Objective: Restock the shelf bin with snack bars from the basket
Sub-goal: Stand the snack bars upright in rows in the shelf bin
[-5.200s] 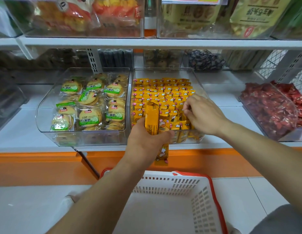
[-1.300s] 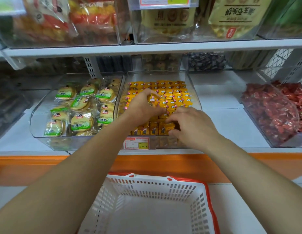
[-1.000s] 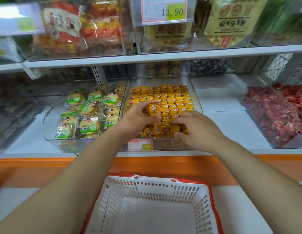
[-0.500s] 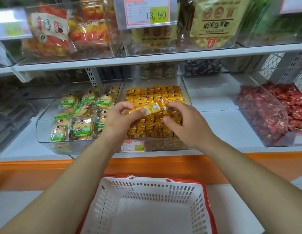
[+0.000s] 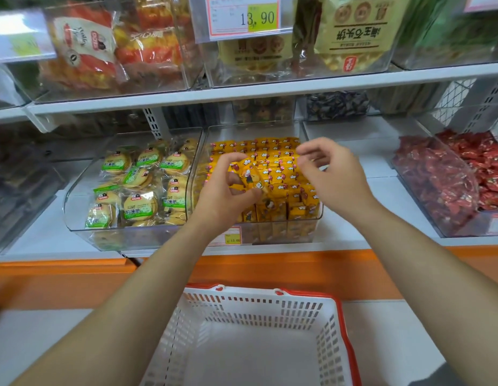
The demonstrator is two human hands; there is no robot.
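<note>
Both hands are raised over the shelf bin (image 5: 284, 232), a clear plastic tub on the lower shelf. Left hand (image 5: 225, 190) grips one snack bar (image 5: 249, 174) between thumb and curled fingers. The bar is a short, glossy yellow-orange packet with a cartoon figure printed on it, and it is held tilted. Right hand (image 5: 334, 176) holds nothing; its fingers are loosely curled and it touches neither the bar nor the bin.

The held bar sits just above the stocked bars (image 5: 281, 162), which are of the same yellow wrapper and stand upright in close rows that fill the tub from back to front. It lies between the two hands, inside the left hand's grip and near the right hand's fingertips but apart from them.

Basket (image 5: 256, 307) — white mesh with a red rim — is on the floor below the forearms. Adjacent tubs hold green-labelled round biscuits (image 5: 142, 185) on the left and red-wrapped sweets (image 5: 442, 176) on the right.
</note>
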